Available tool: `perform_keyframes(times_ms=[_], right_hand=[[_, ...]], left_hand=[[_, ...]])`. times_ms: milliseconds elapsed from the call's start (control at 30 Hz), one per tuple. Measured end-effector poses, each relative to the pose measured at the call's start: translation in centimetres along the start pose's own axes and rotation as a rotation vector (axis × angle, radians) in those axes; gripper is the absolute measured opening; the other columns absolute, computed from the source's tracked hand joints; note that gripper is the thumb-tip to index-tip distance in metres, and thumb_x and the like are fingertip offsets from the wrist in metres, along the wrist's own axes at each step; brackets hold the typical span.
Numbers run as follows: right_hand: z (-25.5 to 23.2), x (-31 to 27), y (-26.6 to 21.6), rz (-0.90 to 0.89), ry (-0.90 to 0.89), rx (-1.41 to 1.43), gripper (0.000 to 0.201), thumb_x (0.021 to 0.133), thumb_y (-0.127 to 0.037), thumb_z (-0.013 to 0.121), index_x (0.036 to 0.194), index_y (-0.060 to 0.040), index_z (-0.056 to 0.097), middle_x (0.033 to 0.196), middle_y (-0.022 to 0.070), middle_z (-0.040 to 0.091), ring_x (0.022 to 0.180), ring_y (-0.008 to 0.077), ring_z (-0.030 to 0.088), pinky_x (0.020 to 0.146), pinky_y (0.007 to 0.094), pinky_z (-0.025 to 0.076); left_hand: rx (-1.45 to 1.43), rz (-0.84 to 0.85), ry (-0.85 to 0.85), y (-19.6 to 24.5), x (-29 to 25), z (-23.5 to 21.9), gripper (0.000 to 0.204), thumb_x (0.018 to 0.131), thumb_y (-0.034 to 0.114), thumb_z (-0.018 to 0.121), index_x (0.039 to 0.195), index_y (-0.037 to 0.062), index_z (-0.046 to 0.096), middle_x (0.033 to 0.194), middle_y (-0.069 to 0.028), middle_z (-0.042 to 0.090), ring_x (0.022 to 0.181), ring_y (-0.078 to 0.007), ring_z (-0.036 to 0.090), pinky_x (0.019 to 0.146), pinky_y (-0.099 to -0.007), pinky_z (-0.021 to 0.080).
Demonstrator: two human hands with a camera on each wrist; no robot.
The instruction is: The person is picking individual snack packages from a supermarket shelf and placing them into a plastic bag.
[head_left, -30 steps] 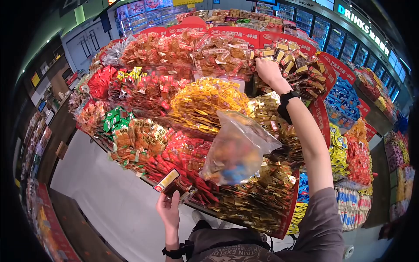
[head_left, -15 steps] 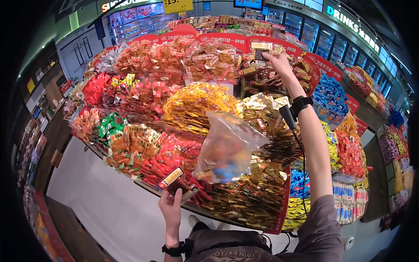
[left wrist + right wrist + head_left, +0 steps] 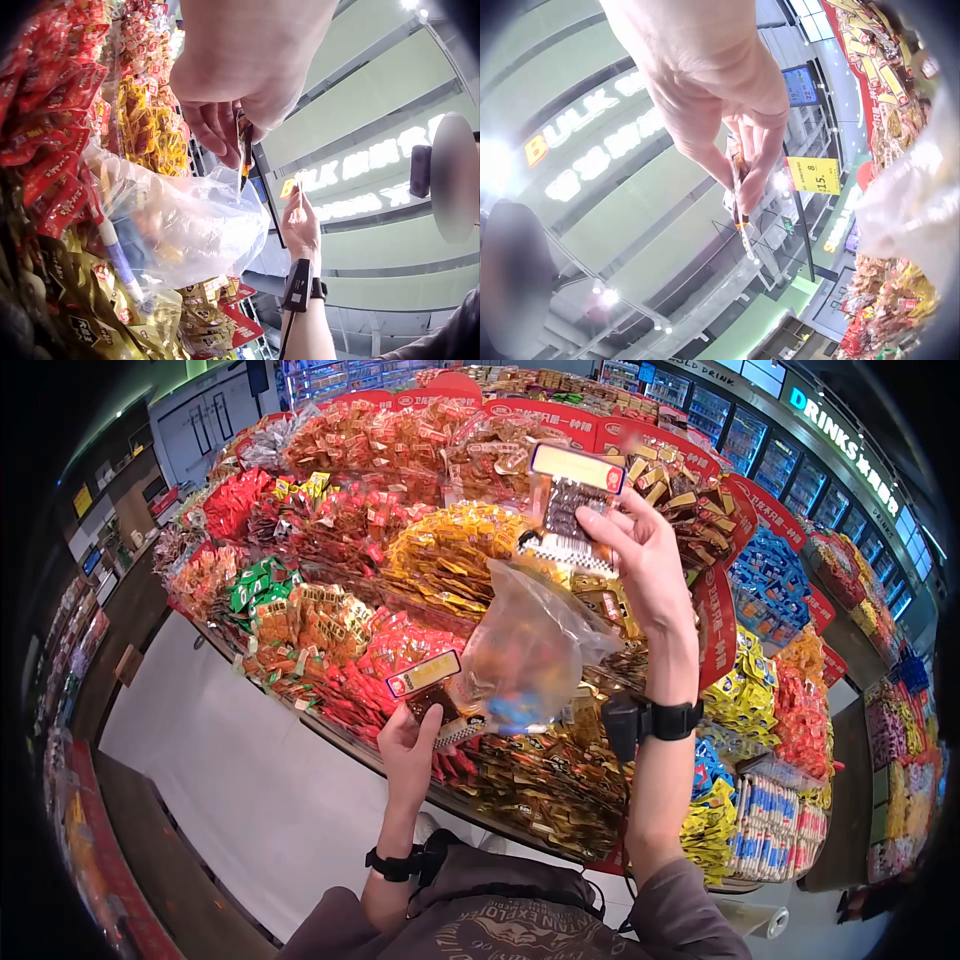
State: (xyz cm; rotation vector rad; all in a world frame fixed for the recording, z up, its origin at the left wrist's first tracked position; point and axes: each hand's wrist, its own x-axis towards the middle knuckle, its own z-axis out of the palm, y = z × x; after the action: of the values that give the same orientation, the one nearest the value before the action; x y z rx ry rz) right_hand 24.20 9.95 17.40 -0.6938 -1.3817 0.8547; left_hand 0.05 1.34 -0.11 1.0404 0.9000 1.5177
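In the head view my right hand (image 3: 650, 555) pinches a snack packet (image 3: 575, 510) with a cream label at its top and a dark see-through body, raised above the display. My left hand (image 3: 408, 745) holds a similar packet (image 3: 425, 675) between thumb and fingers at the display's front edge. Between the hands lies a translucent plastic bag (image 3: 530, 650) with colourful contents, on the heaped snacks. Edge-on, the left packet (image 3: 244, 150) shows under my left hand (image 3: 232, 97) in the left wrist view. The right wrist view shows my right hand (image 3: 712, 112) pinching its thin packet (image 3: 740, 202).
Heaps of yellow packets (image 3: 450, 555), red packets (image 3: 405, 645) and gold packets (image 3: 540, 785) fill the display. A red divider (image 3: 716, 625) stands right of my right hand. Blue packets (image 3: 770, 585) lie beyond it. Pale floor (image 3: 230, 760) shows at the left.
My right hand has drawn back from the rear heap toward me with a packet, now held up nearer the camera. My left hand keeps its packet and sits slightly higher and further right in view.
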Motion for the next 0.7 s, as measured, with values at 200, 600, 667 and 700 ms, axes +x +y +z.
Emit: perform_keyframes(times_ms=[200, 600, 667, 700], right_hand=[[4.7, -8.4, 2.7, 0.201, -0.059, 0.107, 0.039, 0.090, -0.002, 0.061, 0.126, -0.0016, 0.046, 0.093, 0.0047, 0.066, 0.078, 0.0062, 0.063, 0.066, 0.0171, 0.050], [6.8, -13.3, 4.3, 0.321, 0.046, 0.339, 0.049, 0.088, 0.006, 0.060, 0.131, -0.0009, 0.038, 0.093, 0.0108, 0.068, 0.081, 0.0100, 0.065, 0.069, 0.0215, 0.052], [6.3, -13.3, 4.7, 0.302, 0.091, 0.243, 0.045, 0.086, 0.005, 0.063, 0.126, 0.0004, 0.042, 0.091, 0.0111, 0.069, 0.079, 0.0094, 0.065, 0.068, 0.0212, 0.052], [6.2, -13.3, 4.6, 0.303, 0.104, 0.223, 0.042, 0.085, 0.005, 0.065, 0.121, 0.0009, 0.045, 0.086, 0.0095, 0.069, 0.076, 0.0086, 0.065, 0.065, 0.0198, 0.051]], left_hand=[[0.021, 0.036, -0.001, -0.3, -0.4, -0.3, 0.021, 0.095, 0.010, 0.057, 0.114, 0.0007, 0.056, 0.098, -0.0044, 0.065, 0.072, -0.0079, 0.062, 0.053, -0.0205, 0.050], [0.242, 0.093, -0.208, 0.1, -0.4, -0.7, 0.034, 0.096, 0.000, 0.045, 0.129, -0.0039, 0.050, 0.101, -0.0122, 0.062, 0.068, -0.0161, 0.067, 0.052, -0.0230, 0.051], [0.209, 0.054, -0.176, 0.6, -0.3, -0.1, 0.027, 0.096, -0.001, 0.042, 0.114, -0.0068, 0.061, 0.100, -0.0103, 0.061, 0.072, -0.0177, 0.068, 0.056, -0.0238, 0.053], [0.114, 0.047, -0.168, 1.3, -0.3, 0.5, 0.027, 0.096, 0.001, 0.041, 0.114, -0.0072, 0.061, 0.099, -0.0107, 0.061, 0.072, -0.0179, 0.068, 0.058, -0.0247, 0.053]])
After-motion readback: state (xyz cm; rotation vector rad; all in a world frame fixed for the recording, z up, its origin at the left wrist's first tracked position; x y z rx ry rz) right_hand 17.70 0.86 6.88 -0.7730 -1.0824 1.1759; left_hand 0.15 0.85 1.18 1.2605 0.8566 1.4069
